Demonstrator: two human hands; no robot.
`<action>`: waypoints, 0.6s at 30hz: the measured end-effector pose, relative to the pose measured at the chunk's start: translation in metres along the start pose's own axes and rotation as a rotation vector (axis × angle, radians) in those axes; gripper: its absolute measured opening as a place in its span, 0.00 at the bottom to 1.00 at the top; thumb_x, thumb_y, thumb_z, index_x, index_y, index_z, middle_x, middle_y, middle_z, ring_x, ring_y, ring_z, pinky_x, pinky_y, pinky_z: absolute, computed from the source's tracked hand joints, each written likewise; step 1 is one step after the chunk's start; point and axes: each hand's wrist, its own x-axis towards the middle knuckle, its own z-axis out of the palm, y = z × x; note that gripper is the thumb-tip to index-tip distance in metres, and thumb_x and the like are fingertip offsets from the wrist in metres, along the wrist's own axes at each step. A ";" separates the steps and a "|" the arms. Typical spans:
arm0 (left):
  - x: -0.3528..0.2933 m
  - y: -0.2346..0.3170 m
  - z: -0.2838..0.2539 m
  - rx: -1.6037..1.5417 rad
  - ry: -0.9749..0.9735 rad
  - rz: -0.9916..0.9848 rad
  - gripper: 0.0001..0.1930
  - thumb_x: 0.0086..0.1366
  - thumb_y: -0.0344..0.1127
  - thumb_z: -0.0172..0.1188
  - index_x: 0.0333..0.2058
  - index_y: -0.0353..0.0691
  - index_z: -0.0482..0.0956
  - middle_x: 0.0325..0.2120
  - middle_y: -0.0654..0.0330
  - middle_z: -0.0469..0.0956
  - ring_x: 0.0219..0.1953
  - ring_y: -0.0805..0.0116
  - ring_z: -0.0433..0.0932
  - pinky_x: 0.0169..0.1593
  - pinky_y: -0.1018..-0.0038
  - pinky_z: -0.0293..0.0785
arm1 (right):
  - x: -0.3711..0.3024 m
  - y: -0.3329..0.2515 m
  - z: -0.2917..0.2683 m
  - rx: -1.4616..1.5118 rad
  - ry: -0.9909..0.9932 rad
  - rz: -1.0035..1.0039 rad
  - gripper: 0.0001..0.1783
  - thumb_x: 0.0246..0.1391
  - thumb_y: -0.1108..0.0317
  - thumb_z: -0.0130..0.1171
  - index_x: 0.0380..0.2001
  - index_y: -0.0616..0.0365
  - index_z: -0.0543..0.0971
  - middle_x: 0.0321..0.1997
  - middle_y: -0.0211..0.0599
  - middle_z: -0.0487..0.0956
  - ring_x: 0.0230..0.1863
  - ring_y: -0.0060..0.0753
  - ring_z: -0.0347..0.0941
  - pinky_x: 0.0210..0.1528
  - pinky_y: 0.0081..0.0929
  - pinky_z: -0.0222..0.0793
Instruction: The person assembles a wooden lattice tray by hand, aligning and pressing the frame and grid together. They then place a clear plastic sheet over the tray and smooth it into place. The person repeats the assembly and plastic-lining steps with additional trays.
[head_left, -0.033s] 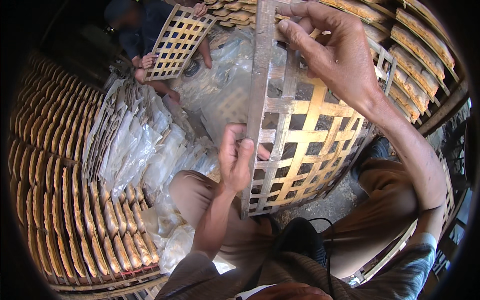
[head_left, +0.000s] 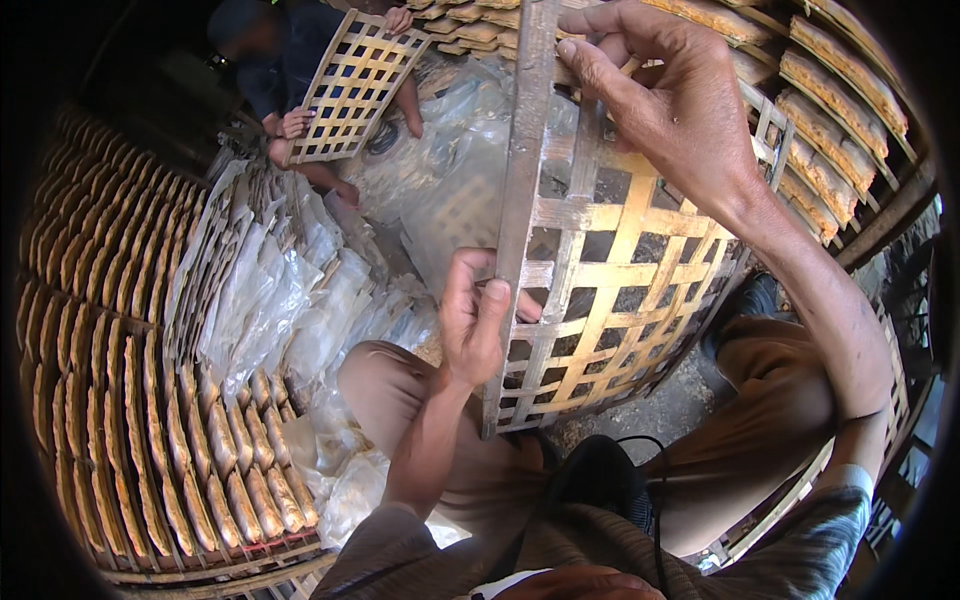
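A woven bamboo rack (head_left: pixel 625 215) with an open lattice stands tilted on its edge in front of me. My left hand (head_left: pixel 475 325) is closed around the dark wooden strip along its left side, thumb on the near face and fingertips showing through a gap. Higher up, my right hand (head_left: pixel 680 110) pinches the upper part of that same side between thumb and fingers. The fingertips of my right hand are partly hidden behind the strip. Crumpled clear plastic sheets (head_left: pixel 440 180) lie beyond the rack.
Another person (head_left: pixel 285 60) at the far left holds a similar lattice rack (head_left: pixel 355 85). A stack of plastic sheets (head_left: pixel 260 270) leans at the left. Rows of brownish slabs (head_left: pixel 140 420) fill the left side, and more slabs (head_left: pixel 835 125) stand at the upper right.
The bamboo rack and my left hand have shifted very slightly to the right. Both hands keep their hold.
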 end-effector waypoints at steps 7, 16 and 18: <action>0.002 -0.002 0.007 -0.011 -0.028 -0.015 0.18 0.81 0.44 0.47 0.50 0.30 0.64 0.25 0.52 0.84 0.28 0.73 0.82 0.35 0.77 0.78 | 0.001 0.027 -0.003 0.050 0.088 -0.163 0.05 0.55 0.79 0.60 0.31 0.66 0.85 0.17 0.37 0.80 0.13 0.17 0.73 0.13 0.15 0.75; -0.001 -0.005 0.000 -0.068 -0.008 -0.036 0.17 0.80 0.42 0.50 0.53 0.32 0.64 0.26 0.55 0.83 0.28 0.74 0.82 0.37 0.76 0.79 | -0.012 0.019 0.007 -0.217 0.017 -0.232 0.14 0.59 0.74 0.69 0.48 0.65 0.84 0.25 0.24 0.79 0.22 0.06 0.71 0.22 0.11 0.67; -0.001 -0.005 0.002 -0.076 0.001 -0.031 0.17 0.80 0.42 0.50 0.53 0.32 0.64 0.25 0.56 0.83 0.28 0.75 0.82 0.37 0.77 0.78 | -0.013 0.023 0.009 -0.226 0.021 -0.260 0.13 0.59 0.75 0.69 0.47 0.65 0.86 0.25 0.24 0.79 0.23 0.07 0.72 0.22 0.12 0.67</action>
